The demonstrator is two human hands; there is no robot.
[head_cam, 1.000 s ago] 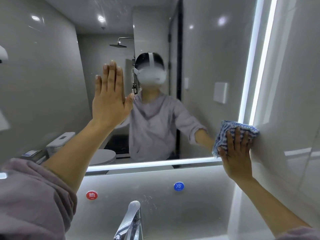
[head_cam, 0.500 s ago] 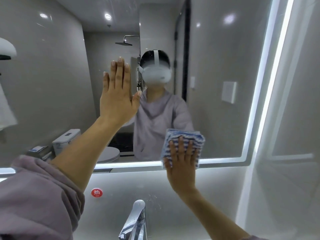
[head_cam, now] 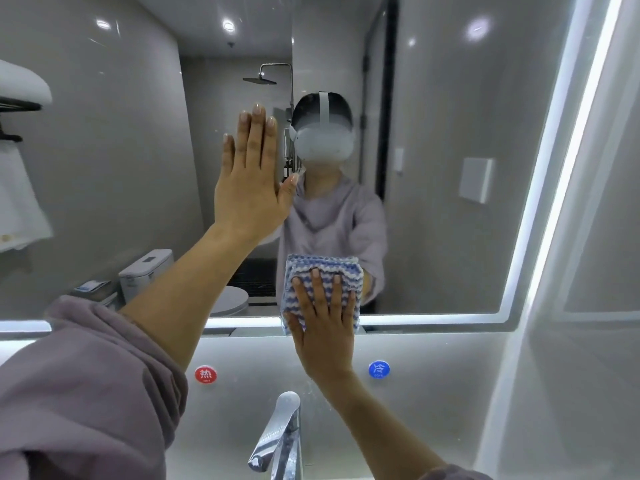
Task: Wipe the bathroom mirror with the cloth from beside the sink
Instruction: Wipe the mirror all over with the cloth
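Bathroom mirror [head_cam: 450, 98] w/ lit edge, over tap [head_cam: 277, 434]. Step: mid-wipe at bottom edge, near centre. R hand [head_cam: 323, 327] flat, fingers straight, pressing folded blue-white cloth [head_cam: 325, 266] to glass, not gripping it. L hand [head_cam: 251, 188] flat on glass higher up, holding nothing. Next, prob: slide cloth sideways w/ even pressure.

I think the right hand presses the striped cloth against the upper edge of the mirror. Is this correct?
Not quite. In the head view, the right hand presses the striped cloth against the lower edge of the mirror, not the upper.
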